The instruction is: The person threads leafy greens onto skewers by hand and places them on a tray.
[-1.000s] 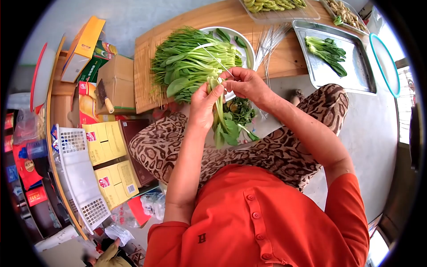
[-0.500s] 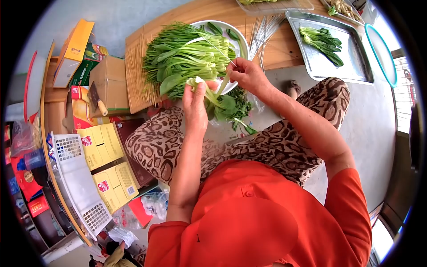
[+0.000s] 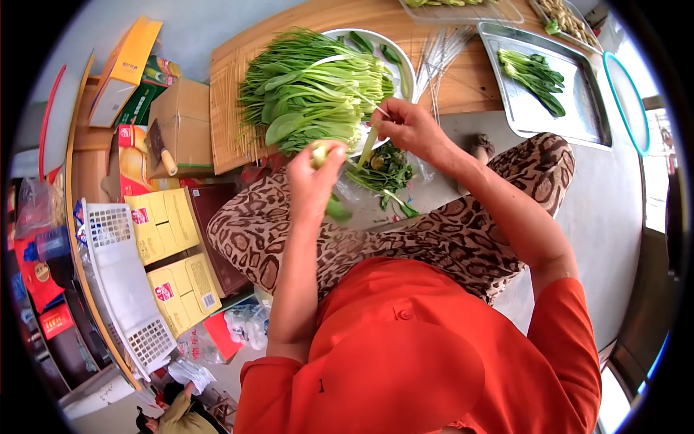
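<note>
My left hand (image 3: 312, 179) is closed around a leafy green (image 3: 319, 155). Its pale stem end pokes out at the fingertips, and a leaf hangs below the hand, slightly blurred. My right hand (image 3: 410, 129) pinches a pale green leaf stalk (image 3: 369, 143) that points down, and a thin white stick also shows at its fingertips. In front of both hands, a big heap of leafy greens and thin green stalks (image 3: 311, 87) lies on the board and a white plate (image 3: 409, 76). Below, trimmed leaves (image 3: 383, 172) sit in a clear plastic bag.
Thin metal skewers (image 3: 437, 58) and bamboo sticks (image 3: 225, 108) lie on the wooden table (image 3: 470, 90). A metal tray (image 3: 578, 119) holds a bunch of greens (image 3: 533, 76). On the left are a knife (image 3: 160, 148), cardboard boxes (image 3: 181, 116) and a white basket (image 3: 119, 271). Another person (image 3: 181, 419) is behind.
My left hand has moved left and down with the leafy green, away from my right hand. The stalk now hangs from my right hand, apart from the green. The view has shifted slightly.
</note>
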### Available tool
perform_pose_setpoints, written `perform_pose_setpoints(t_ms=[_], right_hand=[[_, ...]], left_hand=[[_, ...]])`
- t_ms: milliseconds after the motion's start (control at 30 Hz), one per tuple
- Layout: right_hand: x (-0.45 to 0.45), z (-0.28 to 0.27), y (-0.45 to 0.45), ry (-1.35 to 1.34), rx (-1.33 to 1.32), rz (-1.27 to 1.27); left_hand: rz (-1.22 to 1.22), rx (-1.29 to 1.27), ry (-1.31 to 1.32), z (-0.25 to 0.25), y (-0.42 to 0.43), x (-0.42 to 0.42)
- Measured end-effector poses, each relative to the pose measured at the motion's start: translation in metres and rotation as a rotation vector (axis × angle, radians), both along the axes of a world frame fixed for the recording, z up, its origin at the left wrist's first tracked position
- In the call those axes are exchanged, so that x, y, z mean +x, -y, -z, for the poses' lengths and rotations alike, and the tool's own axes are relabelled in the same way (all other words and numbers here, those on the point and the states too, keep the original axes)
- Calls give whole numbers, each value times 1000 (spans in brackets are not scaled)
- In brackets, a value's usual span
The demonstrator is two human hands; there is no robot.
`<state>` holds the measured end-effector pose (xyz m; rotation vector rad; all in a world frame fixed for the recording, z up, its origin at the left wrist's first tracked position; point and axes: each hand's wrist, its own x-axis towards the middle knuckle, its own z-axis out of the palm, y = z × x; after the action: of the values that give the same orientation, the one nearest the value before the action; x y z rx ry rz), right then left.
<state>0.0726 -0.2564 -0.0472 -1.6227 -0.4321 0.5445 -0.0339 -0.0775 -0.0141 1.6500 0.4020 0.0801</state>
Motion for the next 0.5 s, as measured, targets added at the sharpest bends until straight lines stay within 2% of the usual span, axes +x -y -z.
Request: perform_pose_setpoints(t_ms=[100, 167, 233, 300, 367, 433, 500], right_hand=[[-8, -3, -8, -20, 61, -72], [-9, -9, -9, -72, 46, -65], [-11, -12, -8, -130, 35, -51], [-12, -15, -8, -140, 87, -74], [-16, -22, -8, -159, 112, -33], [-16, -26, -7, -175, 137, 5], [-12, -26, 0, -176, 212, -68]], left_hand=[[57, 69, 24, 2, 19, 12], [49, 9, 24, 12, 22, 16], [-37, 125, 39, 10, 25, 18], [-58, 79, 52, 8, 24, 19], [-41, -115, -12, 6, 18, 19], [-118, -128, -8, 8, 10, 23], [-200, -207, 21, 7, -1, 26]])
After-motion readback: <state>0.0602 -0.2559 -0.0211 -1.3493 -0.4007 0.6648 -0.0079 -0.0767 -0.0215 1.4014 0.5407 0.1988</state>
